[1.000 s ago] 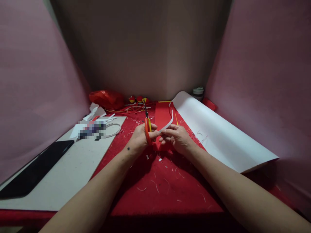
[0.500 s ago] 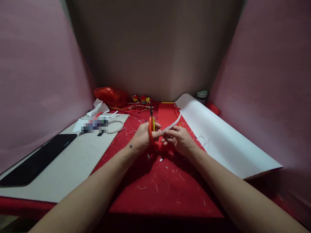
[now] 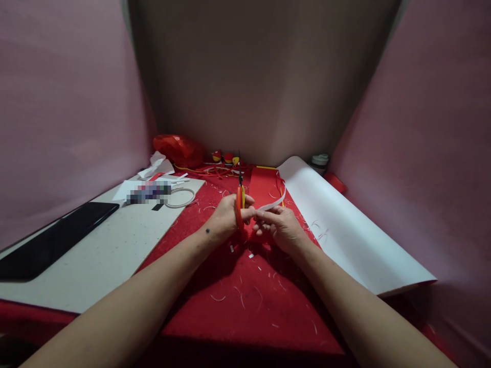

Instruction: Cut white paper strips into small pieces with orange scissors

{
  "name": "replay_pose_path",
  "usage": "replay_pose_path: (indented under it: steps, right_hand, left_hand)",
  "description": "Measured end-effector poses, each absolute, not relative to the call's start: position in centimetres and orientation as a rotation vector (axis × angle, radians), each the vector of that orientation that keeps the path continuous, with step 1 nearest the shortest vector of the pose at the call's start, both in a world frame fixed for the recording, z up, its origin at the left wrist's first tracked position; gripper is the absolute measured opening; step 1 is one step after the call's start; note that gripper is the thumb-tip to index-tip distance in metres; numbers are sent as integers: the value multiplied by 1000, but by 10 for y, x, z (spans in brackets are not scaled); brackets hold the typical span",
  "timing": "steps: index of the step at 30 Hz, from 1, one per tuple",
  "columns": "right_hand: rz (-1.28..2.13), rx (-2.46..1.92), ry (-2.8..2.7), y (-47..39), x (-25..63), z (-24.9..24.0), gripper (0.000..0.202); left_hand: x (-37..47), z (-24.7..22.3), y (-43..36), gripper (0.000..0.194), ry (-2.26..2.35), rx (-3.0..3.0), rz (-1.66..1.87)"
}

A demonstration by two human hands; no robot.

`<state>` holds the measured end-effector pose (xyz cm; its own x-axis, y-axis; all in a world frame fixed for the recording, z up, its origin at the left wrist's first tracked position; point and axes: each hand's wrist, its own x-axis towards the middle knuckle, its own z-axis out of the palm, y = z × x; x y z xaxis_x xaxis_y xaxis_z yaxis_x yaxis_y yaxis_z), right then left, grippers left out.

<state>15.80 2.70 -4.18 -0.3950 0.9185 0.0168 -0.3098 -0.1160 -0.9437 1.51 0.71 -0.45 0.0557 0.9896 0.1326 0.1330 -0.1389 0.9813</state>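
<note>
Scissors (image 3: 240,204) with orange and yellow handles hang on my left hand (image 3: 229,217), their dark blades pointing away from me. The thumb and fingers of that hand pinch the near end of a narrow white strip (image 3: 276,202). My right hand (image 3: 282,225) pinches the same strip close beside the left fingertips, and the strip curves up and back from there. Beneath and behind both hands lies a wide red ribbed band (image 3: 264,185) on the red cloth (image 3: 230,312). What lies between the touching fingertips is too small to make out.
On the left, a pale board (image 3: 103,260) bears a black flat object (image 3: 57,240), a white cable (image 3: 182,198) and papers. A large white sheet (image 3: 353,230) lies right. Behind are a red bag (image 3: 179,151), small red-yellow figures (image 3: 228,158) and a lidded container (image 3: 319,161). Threads litter the cloth.
The view has shifted slightly. My right fingers have moved a little along the strip toward my left fingertips, and the strip sits slightly lower. The scissors remain on my left hand.
</note>
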Motion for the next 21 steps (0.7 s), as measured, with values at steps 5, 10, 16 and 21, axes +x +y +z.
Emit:
replay_pose_path:
  steps: [5,10,16,21]
  right_hand:
    - [1270,-1055,-1319,29,165,-34,16]
    - [172,-1002,-1782,37,179,-21,22]
    - [-376,-1192,-2309,48,196,-20,21]
    - [-183,-1002,-1823,22,207,34,15]
  left_hand:
    - [9,1,10,19,1264,1462,1251]
    - [5,3,12,19,1185,1579,1232]
    - [3,10,7,19,1084,1593,1314]
    - [-3,17,3,18,1079,1540,1489]
